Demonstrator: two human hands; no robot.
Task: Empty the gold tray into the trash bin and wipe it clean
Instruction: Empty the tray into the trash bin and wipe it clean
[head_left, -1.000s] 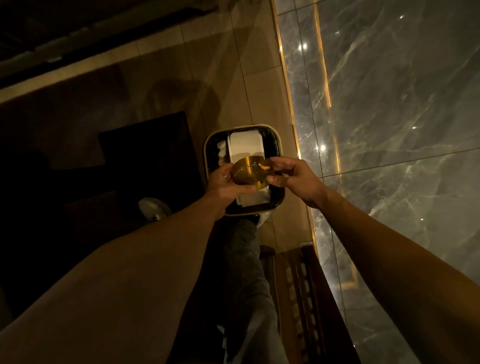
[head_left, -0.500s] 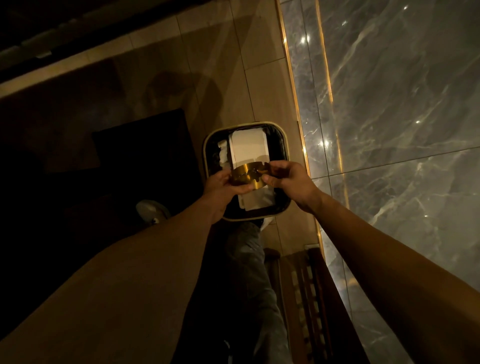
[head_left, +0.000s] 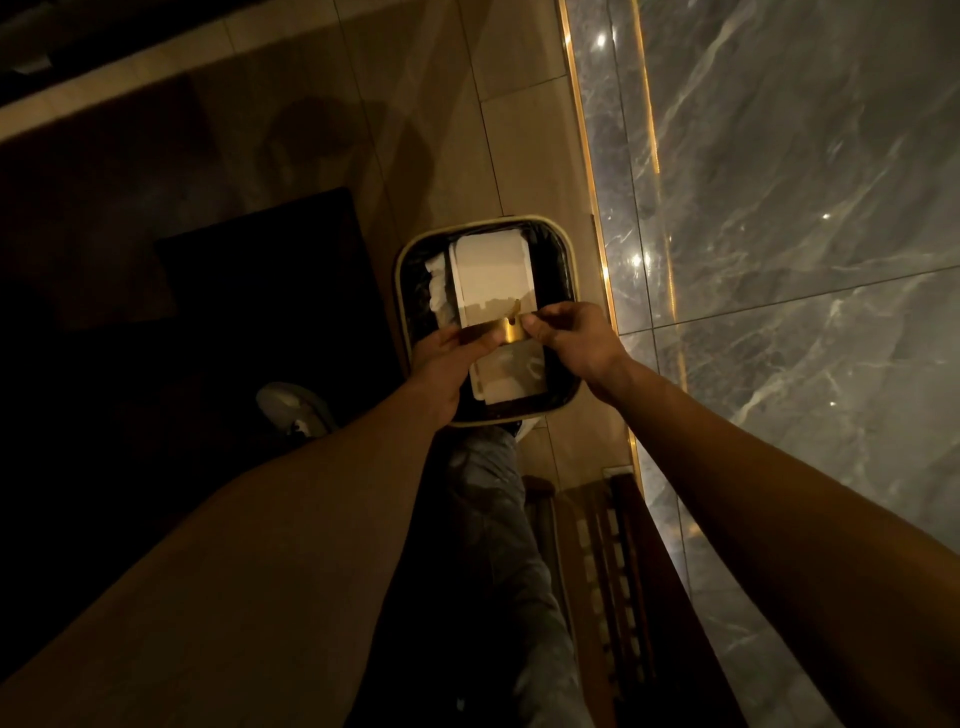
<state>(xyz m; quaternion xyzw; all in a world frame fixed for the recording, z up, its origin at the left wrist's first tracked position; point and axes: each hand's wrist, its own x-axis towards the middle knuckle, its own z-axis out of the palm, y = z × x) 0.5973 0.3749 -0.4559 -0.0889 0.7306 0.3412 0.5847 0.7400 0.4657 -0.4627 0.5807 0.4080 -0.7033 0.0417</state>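
Overhead, gold tray (head_left: 493, 331) tilted between both hands above trash bin (head_left: 402, 270).

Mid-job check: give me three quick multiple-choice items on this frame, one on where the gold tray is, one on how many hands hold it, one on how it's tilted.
1. Where is the gold tray?
A. Held over the open trash bin
B. Lying on the wooden bench
C. Resting on the dark mat

2. How many hands hold the tray?
A. None
B. One
C. Two

3. How is the tray oriented?
A. Flat, face up
B. Tipped up so it shows nearly edge-on
C. Dropped inside the bin

Answers:
1 A: the tray sits in front of the bin's opening, with white waste showing in the bin beyond it.
2 C: the left hand grips its left end and the right hand pinches its right end.
3 B: only a narrow gold band shows between the hands.
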